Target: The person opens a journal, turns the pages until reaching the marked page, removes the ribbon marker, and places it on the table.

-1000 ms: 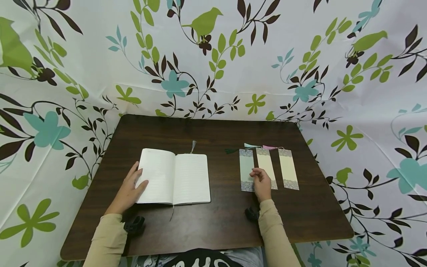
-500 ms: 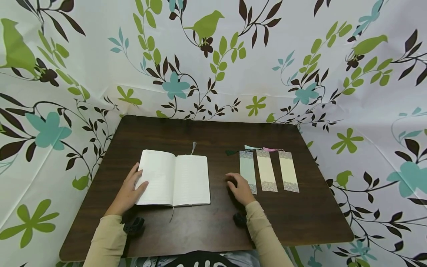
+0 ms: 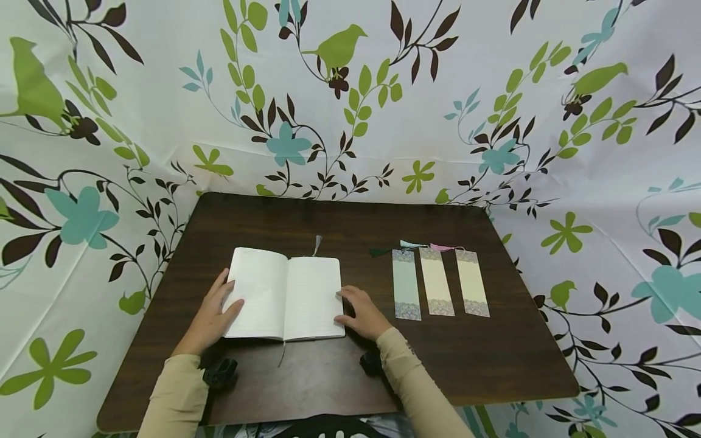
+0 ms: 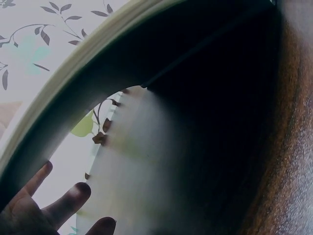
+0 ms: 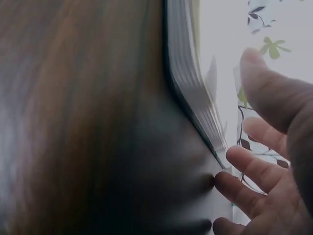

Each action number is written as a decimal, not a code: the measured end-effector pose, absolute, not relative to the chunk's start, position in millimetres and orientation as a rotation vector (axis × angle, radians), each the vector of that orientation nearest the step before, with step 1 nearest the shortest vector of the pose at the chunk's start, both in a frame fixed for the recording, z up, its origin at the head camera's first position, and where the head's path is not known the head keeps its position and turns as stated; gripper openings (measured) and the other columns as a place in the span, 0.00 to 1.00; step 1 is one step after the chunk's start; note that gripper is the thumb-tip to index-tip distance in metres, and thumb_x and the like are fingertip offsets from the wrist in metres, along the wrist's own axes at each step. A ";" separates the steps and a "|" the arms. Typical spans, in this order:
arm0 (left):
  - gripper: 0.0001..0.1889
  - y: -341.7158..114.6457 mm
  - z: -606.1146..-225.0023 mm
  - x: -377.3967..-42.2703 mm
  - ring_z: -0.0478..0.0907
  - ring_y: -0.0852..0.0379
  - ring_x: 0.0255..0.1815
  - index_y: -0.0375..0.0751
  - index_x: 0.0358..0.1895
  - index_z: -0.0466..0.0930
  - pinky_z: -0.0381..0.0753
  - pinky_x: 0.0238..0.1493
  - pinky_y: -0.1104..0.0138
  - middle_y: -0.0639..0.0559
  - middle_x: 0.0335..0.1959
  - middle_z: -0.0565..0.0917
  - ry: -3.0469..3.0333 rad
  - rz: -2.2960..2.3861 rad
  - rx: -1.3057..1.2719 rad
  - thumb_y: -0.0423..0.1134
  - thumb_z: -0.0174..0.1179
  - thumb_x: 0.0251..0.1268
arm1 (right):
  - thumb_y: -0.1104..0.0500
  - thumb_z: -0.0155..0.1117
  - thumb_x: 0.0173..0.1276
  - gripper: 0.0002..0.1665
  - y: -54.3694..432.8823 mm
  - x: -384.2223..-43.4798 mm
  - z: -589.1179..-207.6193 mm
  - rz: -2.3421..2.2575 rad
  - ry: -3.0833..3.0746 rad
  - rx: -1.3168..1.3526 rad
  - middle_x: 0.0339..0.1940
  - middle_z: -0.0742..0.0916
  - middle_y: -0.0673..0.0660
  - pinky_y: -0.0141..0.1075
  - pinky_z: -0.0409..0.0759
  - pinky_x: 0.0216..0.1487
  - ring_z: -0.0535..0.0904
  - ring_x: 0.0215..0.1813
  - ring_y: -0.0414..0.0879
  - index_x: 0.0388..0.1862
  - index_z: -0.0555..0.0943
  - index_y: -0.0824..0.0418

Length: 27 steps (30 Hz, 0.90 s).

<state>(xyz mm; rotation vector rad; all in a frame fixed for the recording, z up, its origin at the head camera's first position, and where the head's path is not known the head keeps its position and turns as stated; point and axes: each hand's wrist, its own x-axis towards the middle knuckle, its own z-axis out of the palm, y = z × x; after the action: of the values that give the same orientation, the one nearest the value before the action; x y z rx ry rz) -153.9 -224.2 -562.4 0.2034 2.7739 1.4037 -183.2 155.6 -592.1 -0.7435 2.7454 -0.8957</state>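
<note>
An open notebook (image 3: 313,298) with blank lined pages lies flat, left of the middle of the table. My left hand (image 3: 210,313) rests along its left edge, thumb and a fingertip over the left page. In the left wrist view the fingers (image 4: 68,200) are spread at the lower left. My right hand (image 3: 362,312) is at the notebook's right edge, thumb over the right page. The right wrist view has its fingertips (image 5: 237,154) right at the corner of the page block, fingers loosely spread and thumb raised apart from them.
Three tasselled bookmarks lie right of the notebook: a green one (image 3: 406,285), a cream one (image 3: 437,281) and another cream one (image 3: 472,283). A grey tassel (image 3: 318,244) sticks out above the notebook. Behind the dark wooden table (image 3: 350,222) hangs a patterned cloth (image 3: 350,109).
My right hand has moved left from over the bookmarks, across the table, to the notebook's right edge. The left hand has stayed at the left edge.
</note>
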 end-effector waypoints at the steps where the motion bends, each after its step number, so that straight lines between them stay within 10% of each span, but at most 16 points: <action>1: 0.35 -224.4 -563.2 -154.2 0.41 0.28 0.80 0.19 0.73 0.57 0.51 0.68 0.29 0.35 0.83 0.40 2.774 1.403 0.204 0.44 0.56 0.77 | 0.50 0.70 0.70 0.38 153.3 -183.1 -591.6 -0.874 2.746 -0.756 0.73 0.72 0.61 0.52 0.67 0.72 0.65 0.75 0.59 0.73 0.70 0.61; 27: 0.36 -222.6 -560.9 -155.2 0.41 0.29 0.81 0.26 0.77 0.51 0.46 0.71 0.30 0.35 0.83 0.41 2.785 1.392 0.176 0.42 0.55 0.77 | 0.44 0.72 0.65 0.39 139.6 -179.5 -592.8 -0.542 2.957 -0.818 0.72 0.74 0.60 0.50 0.68 0.72 0.68 0.73 0.58 0.71 0.76 0.58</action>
<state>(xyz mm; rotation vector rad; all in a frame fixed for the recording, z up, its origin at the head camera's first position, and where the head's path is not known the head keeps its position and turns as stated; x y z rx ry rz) -155.2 -222.6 -560.9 0.1761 2.7847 1.3920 -179.5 139.6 -592.8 -0.8177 2.9570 -0.5423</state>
